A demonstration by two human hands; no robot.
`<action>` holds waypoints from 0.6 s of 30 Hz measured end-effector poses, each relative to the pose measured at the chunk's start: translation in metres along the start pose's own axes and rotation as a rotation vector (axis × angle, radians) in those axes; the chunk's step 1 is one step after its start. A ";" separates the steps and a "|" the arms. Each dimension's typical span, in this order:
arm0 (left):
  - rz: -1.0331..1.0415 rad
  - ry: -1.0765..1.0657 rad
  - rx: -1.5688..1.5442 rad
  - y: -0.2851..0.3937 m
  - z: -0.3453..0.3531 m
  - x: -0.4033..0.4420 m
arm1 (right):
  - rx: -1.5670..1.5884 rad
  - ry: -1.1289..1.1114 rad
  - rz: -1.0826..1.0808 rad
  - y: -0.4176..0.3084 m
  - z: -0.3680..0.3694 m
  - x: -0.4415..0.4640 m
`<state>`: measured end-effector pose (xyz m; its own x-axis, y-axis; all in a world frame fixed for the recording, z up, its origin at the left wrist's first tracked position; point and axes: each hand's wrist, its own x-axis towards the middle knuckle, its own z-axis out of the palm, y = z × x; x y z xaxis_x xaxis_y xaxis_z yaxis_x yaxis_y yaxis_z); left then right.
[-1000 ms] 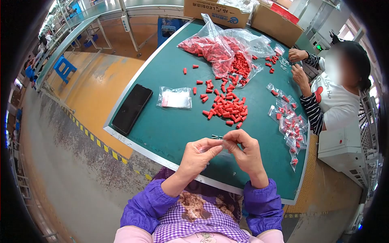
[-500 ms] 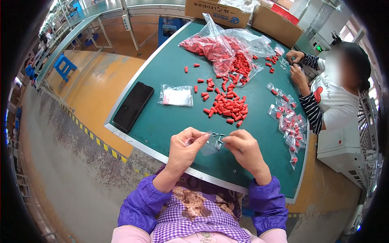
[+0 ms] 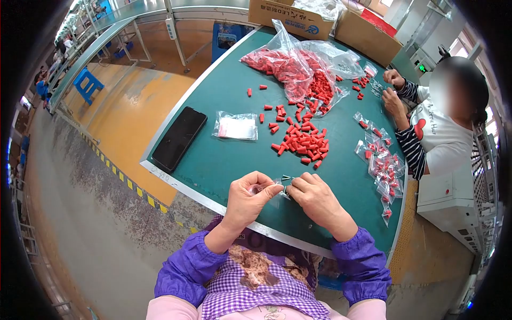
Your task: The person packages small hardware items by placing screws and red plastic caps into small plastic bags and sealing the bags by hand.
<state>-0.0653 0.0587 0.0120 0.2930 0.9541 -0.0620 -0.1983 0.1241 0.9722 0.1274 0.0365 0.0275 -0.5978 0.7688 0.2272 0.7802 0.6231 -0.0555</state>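
Observation:
My left hand (image 3: 249, 198) is closed, pinching a small clear plastic bag (image 3: 278, 199) between thumb and fingers. The right hand (image 3: 316, 198) has its fingers drawn together right beside the bag; what lies between its fingertips is hidden. A few thin metal screws (image 3: 287, 177) show on the green table by the right fingertips. Beyond both hands lies a loose pile of red plastic caps (image 3: 305, 141). Farther back, a large clear bag (image 3: 285, 66) spills more red caps onto the table.
A black phone (image 3: 179, 139) and a stack of flat clear bags (image 3: 236, 126) lie on the left. Filled small bags (image 3: 385, 169) line the right side. A co-worker (image 3: 442, 114) handles small parts at the right edge. Cardboard boxes (image 3: 290, 20) stand behind.
My right hand has moved left and closer to the bag, now covering part of the screws. My left hand still holds the bag. The view has shifted slightly.

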 end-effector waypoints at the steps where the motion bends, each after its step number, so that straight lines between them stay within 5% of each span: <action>1: 0.000 0.001 0.001 0.001 0.000 0.000 | 0.001 0.001 -0.001 0.000 0.001 0.001; 6: -0.196 -0.041 -0.223 0.006 0.000 -0.005 | -0.117 -0.067 0.050 -0.006 0.003 0.008; 10: -0.143 -0.032 -0.196 -0.005 -0.006 -0.005 | -0.111 -0.083 0.102 -0.007 0.005 0.012; 16: 0.212 0.114 0.243 -0.007 -0.004 -0.005 | -0.040 -0.015 0.270 -0.008 0.015 0.009; 18: 0.474 0.140 0.520 -0.005 -0.004 -0.005 | 0.271 0.214 0.379 -0.003 0.013 0.008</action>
<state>-0.0691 0.0544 0.0064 0.1557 0.9036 0.3992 0.2071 -0.4250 0.8812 0.1181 0.0423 0.0173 -0.2094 0.9189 0.3344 0.8420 0.3434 -0.4162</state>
